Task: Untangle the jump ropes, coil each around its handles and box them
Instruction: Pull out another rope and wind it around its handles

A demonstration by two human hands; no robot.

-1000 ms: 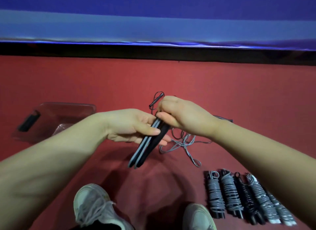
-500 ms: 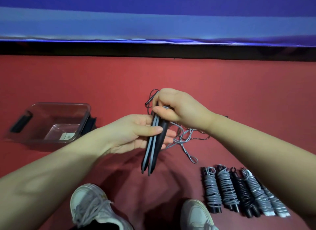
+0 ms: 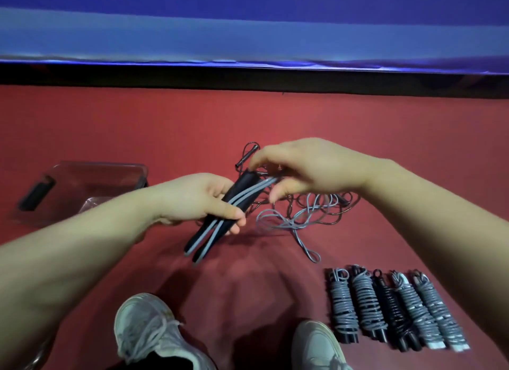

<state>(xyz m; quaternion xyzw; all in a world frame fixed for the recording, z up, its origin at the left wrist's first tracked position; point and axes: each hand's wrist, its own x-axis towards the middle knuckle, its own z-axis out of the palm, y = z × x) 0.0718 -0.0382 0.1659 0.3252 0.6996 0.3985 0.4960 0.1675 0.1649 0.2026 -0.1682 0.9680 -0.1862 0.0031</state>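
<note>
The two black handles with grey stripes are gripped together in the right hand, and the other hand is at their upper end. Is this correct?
Not quite. The head view shows the left hand gripping the two black handles with grey stripes together; it is the right hand that is at their upper end.

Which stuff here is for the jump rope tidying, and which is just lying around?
For the job: pair of black handles with grey stripes, gripped by the left hand; right hand at their top end; tangled grey and black ropes; five coiled ropes in a row; clear plastic box.
Just there: two white sneakers; blue wall.
</note>
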